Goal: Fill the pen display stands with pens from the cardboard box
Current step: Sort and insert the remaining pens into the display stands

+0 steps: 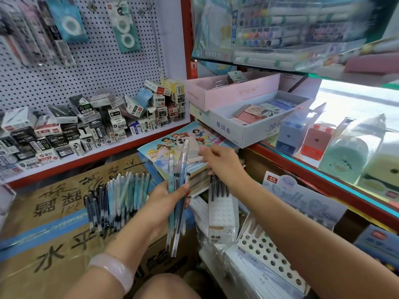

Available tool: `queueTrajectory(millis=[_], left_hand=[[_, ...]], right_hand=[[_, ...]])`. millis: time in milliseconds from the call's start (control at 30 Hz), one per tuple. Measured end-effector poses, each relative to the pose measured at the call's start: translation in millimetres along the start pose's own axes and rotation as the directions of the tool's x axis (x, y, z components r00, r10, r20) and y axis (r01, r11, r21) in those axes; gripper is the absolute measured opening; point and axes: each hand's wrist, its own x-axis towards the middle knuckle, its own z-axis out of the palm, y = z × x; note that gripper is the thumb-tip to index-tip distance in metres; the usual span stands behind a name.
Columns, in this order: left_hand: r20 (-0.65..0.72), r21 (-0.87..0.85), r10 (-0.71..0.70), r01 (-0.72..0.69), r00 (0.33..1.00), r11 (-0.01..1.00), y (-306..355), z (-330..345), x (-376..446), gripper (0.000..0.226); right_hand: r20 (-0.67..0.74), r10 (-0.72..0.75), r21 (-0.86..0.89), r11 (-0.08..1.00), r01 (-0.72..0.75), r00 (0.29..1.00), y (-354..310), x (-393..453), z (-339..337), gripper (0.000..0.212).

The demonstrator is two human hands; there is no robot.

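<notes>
My left hand [170, 198] grips a bundle of pale blue and clear pens [178, 186], held upright in the middle of the view. My right hand [222, 162] hovers just right of the bundle's tips, fingers loosely curled and holding nothing. Directly below that hand stands a white display stand [222, 214] with a few dark pens [219, 187] in its back row. A second white stand with many empty holes [272, 257] sits lower right. A full stand of blue pens [118, 199] rests on the taped cardboard box [54, 240] at left.
A pegboard shelf with stacked small boxes [90, 128] runs along the left. A princess colouring book with a phone on it [183, 143] lies on a stack of books behind the pens. Pink and white trays [244, 119] and a glass shelf with pencil sharpeners [336, 152] fill the right.
</notes>
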Motion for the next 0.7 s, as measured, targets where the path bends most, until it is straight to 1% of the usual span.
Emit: queueTrajectory(millis=[67,100,167,233,367,467,567,600,633,667,700], left_hand=[[0.054,-0.010,0.001,0.000,0.999,1.000,2,4,-6,0.010],[0.077,-0.018,0.003,-0.002,0.997,1.000,4,6,-9,0.009],[0.104,-0.027,0.015,-0.012,0.994,1.000,7,8,-15,0.008],[0.116,-0.023,0.025,-0.022,0.993,0.999,9,9,-19,0.008],[0.159,0.032,0.016,-0.021,0.987,0.999,9,13,-27,0.006],[0.194,0.056,0.016,-0.027,0.981,0.998,7,23,-34,0.004],[0.183,0.084,0.017,-0.033,0.983,0.996,7,31,-35,0.012],[0.173,0.087,0.018,-0.033,0.985,0.996,7,33,-35,0.015],[0.164,0.079,0.019,-0.032,0.986,0.996,8,35,-34,0.018],[0.154,0.059,0.020,-0.029,0.988,0.998,7,37,-32,0.019],[0.145,0.035,0.019,-0.024,0.989,0.999,6,38,-32,0.020]], right_hand=[[0.128,0.068,0.204,0.974,-0.094,0.989,-14,-4,2,0.028],[0.167,0.084,0.266,0.955,-0.127,0.982,-16,-5,4,0.023],[0.197,0.088,0.343,0.927,-0.153,0.976,-16,-7,5,0.017],[0.179,0.091,0.390,0.908,-0.156,0.980,-17,-8,3,0.018],[0.050,0.150,0.507,0.848,-0.154,0.987,-28,-10,-15,0.021],[-0.066,0.144,0.555,0.828,-0.084,0.987,-39,-12,-40,0.021],[-0.229,0.180,0.625,0.780,0.003,0.957,-44,-17,-70,0.021],[-0.289,0.186,0.616,0.787,0.034,0.939,-42,-19,-80,0.022],[-0.346,0.178,0.570,0.820,0.055,0.921,-38,-23,-89,0.022],[-0.395,0.156,0.479,0.876,0.057,0.905,-32,-27,-97,0.020],[-0.434,0.123,0.347,0.937,0.039,0.892,-23,-33,-102,0.017]])
